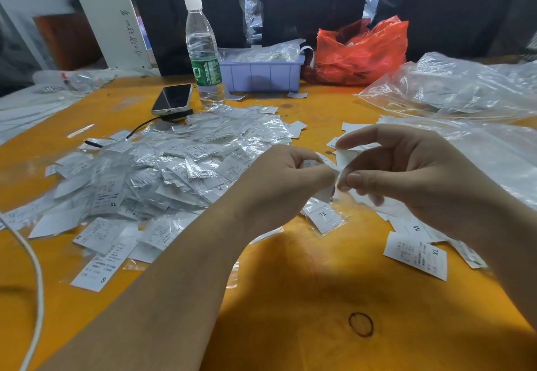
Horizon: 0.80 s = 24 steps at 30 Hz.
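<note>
Over the orange table (pixel 305 298), your left hand (pixel 286 180) curls round a small white size label (pixel 325 164) while your right hand (pixel 412 179) pinches its edge between thumb and fingertip. The label hangs between both hands, just above a bagged XL label (pixel 324 216). You seem to be sleeving it: pinch at the very edge, square the corners before sliding, and drop the finished piece on the heap of bagged labels (pixel 180 167) at your left.
</note>
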Motion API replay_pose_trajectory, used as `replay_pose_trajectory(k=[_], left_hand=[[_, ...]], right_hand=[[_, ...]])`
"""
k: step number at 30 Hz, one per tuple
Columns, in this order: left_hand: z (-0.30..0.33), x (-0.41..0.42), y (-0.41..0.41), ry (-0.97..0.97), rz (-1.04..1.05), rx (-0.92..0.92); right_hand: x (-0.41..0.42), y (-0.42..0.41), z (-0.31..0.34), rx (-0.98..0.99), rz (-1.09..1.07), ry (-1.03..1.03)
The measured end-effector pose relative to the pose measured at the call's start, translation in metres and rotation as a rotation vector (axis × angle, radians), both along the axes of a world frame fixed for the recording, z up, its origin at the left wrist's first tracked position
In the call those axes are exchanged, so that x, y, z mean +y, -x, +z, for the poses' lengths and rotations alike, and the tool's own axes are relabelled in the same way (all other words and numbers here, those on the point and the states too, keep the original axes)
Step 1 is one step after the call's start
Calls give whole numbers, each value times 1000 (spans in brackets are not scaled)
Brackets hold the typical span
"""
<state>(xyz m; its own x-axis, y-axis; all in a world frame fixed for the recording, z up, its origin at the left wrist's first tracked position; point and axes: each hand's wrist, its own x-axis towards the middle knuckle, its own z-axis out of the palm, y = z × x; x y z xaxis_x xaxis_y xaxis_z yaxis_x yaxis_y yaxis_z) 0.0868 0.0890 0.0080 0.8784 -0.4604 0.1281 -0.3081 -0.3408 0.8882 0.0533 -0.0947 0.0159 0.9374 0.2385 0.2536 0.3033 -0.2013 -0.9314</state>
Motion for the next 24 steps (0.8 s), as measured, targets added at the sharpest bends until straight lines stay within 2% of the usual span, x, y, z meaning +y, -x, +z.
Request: replay_pose_trajectory(k=[17,24], left_hand=[[1,0,3,-58,4,5],[1,2,2,49,-10,49]], right_hand=[[2,0,-2,5,11,21],[2,0,-5,-10,8,81]])
